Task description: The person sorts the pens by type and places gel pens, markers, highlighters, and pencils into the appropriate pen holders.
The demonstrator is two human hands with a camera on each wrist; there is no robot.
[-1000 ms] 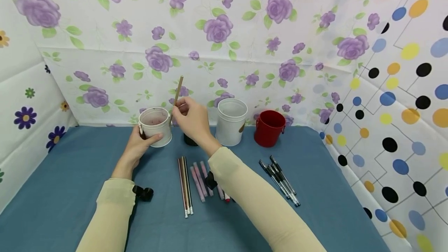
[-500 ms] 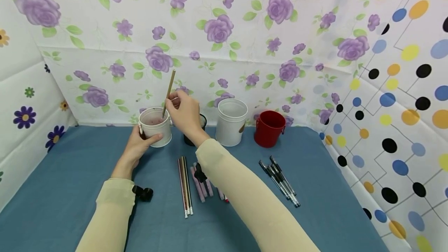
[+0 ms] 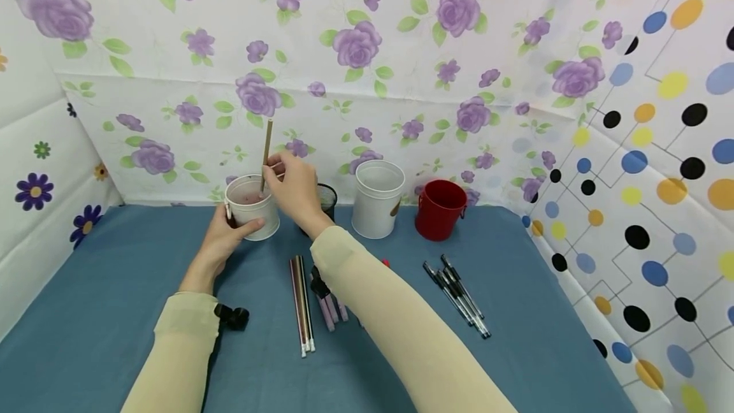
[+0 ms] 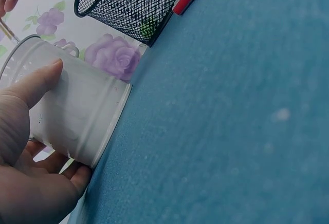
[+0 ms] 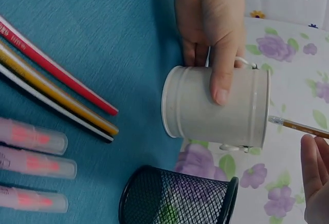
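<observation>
My left hand grips a small white bucket at the back left of the table, thumb across its side and fingers round behind. In the left wrist view the bucket stands on the cloth. Between the thumb and fingers of my right hand is a gold-brown pencil, nearly upright above the bucket. Its eraser end points down at the bucket's mouth, as the pencil in the right wrist view shows; how deep it reaches is hard to tell.
A black mesh pen cup stands just right of the white bucket. Farther right are a tall white bucket and a red bucket. Pencils, pink highlighters and black pens lie in front.
My right hand has moved left with the pencil, bringing the pencil's lower end from beside the white bucket to its mouth. My left hand has kept its grip on the bucket.
</observation>
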